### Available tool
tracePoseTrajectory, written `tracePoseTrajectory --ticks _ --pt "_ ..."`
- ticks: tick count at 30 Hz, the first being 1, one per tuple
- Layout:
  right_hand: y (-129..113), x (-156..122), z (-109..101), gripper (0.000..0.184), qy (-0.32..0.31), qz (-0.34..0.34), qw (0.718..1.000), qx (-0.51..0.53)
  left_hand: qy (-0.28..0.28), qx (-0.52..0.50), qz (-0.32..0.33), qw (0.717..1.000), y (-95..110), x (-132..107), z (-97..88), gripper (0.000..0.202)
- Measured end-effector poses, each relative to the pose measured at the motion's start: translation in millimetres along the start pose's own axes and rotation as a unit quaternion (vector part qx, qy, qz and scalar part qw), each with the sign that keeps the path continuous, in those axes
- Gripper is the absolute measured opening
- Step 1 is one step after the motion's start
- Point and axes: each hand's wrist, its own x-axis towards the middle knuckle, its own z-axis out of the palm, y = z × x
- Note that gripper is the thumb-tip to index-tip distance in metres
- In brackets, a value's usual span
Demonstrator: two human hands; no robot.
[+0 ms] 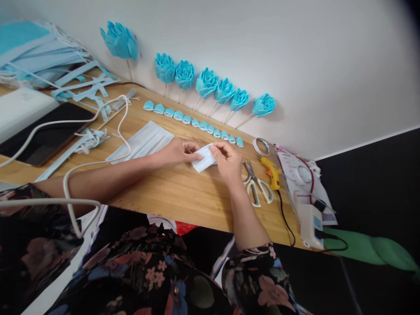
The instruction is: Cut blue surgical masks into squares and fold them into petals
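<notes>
Between both hands is a small pale blue piece of pleated face-mask fabric (204, 159), raised just above the table. My left hand (180, 152) pinches its left edge between thumb and fingers. On its upper right corner, my right hand (228, 161) is closed with thumb and fingertips. A larger pleated mask sheet (144, 141) lies flat beside my left wrist. Behind the hands runs a row of several small folded blue petals (186, 119). White-handled scissors (257, 186) rest on the table to the right of my right hand.
Several blue fabric flowers on sticks (206, 83) lean against the wall. A yellow glue gun (271, 171), tape roll (261, 146) and power strip (311, 225) lie right. At left are stacked masks (42, 57), fabric strips, a dark phone (49, 131) and a looping white cable (82, 164).
</notes>
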Motion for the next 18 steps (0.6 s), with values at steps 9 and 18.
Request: tracePoseTrajectory --ticks 9,18 --pt "-13.8 -6.4 0.0 0.018 0.090 -0.089 0.990 -0.068 0.095 0.022 0.052 0.994 1.9 2.0 -3.5 0.008" --pt "-9.9 -11.9 25.3 0.028 -0.002 0.088 0.992 0.092 0.096 -0.048 0.040 0.993 -4.3 2.8 -3.3 0.013"
